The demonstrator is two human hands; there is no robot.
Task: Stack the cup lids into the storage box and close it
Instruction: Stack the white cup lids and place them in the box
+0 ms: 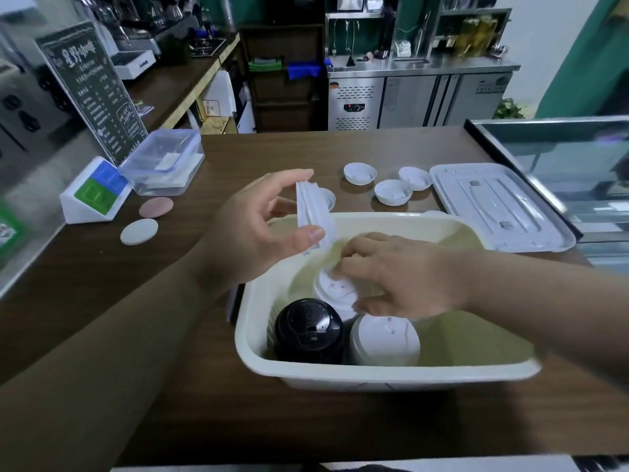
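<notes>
Inside the cream plastic box (pixel 374 378), my right hand (pixel 401 277) grips a white lid stack (pixel 335 291), left hand (pixel 252 233) pinching more lids (pixel 313 216). Loose lids (pixel 391 192) and flat white cover (pixel 493 206) lie outside.

Brown wooden counter (pixel 306 420), steel fridge cabinet (pixel 425 97), green walls (pixel 571 63)

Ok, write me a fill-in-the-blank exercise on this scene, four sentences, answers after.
1. The left hand pinches a few ___ lids above the storage box.
2. The right hand holds a white stack ___ the box.
3. The near-left stack in the box is ___.
4. The box cover lies on the counter to the box's ___.

Missing words: white; inside; black; right.
</notes>
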